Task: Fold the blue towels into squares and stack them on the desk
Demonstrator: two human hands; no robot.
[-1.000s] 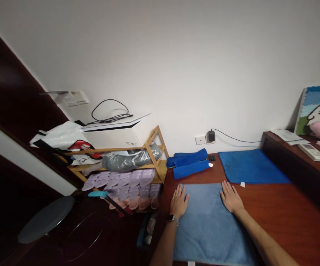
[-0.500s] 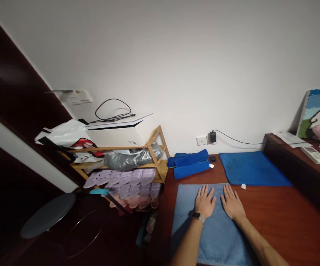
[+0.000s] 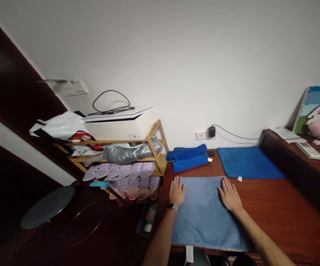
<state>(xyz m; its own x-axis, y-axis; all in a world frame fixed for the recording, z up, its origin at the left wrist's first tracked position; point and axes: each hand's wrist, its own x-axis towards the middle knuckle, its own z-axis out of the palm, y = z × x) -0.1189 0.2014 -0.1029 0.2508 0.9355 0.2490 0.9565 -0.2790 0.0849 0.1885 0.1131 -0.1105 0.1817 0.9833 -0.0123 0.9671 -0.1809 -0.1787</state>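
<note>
L hand shifted out to L edge of grey-blue cloth, R hand opp., both w/ fingers extended, gripping nothing, prob. to keep it flat on surface.

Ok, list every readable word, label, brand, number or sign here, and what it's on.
Nothing reads with certainty.
White bag: lettering beside the red print, too blurred.
White box: fine print at lower right, too small.
Light blue cloth: faint marks on its tag, illegible.
Flat blue cloth, folded blue cloth: tags too small.
Remote: any markings too small.
</note>
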